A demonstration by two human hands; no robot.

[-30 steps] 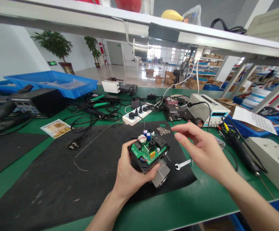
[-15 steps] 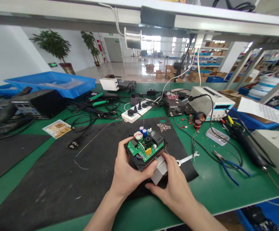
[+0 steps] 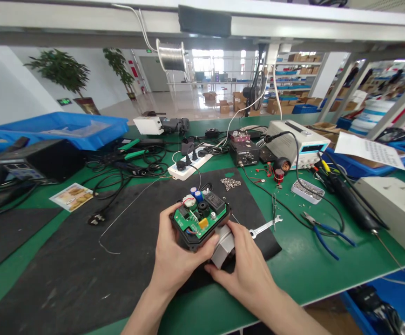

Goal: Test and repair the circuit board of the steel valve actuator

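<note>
A black housing with a green circuit board point(image 3: 194, 222) inside sits in my left hand point(image 3: 174, 251). Its fingers wrap the left side and the thumb presses along the near edge. Capacitors, a black relay and a yellow part stand on the board. My right hand point(image 3: 246, 265) is closed around a grey metal block point(image 3: 223, 246) just right of and below the housing; whether the two are joined is hidden. An open-end wrench point(image 3: 267, 226) lies right of my right hand. Beyond the board is a pile of small metal nuts point(image 3: 230, 184) on the black mat point(image 3: 84, 260).
Blue-handled pliers point(image 3: 323, 235), a white tray of small metal parts point(image 3: 307, 191) and a soldering station point(image 3: 244, 153) are on the right. A white power strip point(image 3: 190, 164) stands behind the mat. A solder spool point(image 3: 171, 56) hangs from the shelf overhead.
The whole view has shifted, so the bench things appear farther left. Both hands keep the same hold on the housing and the metal block.
</note>
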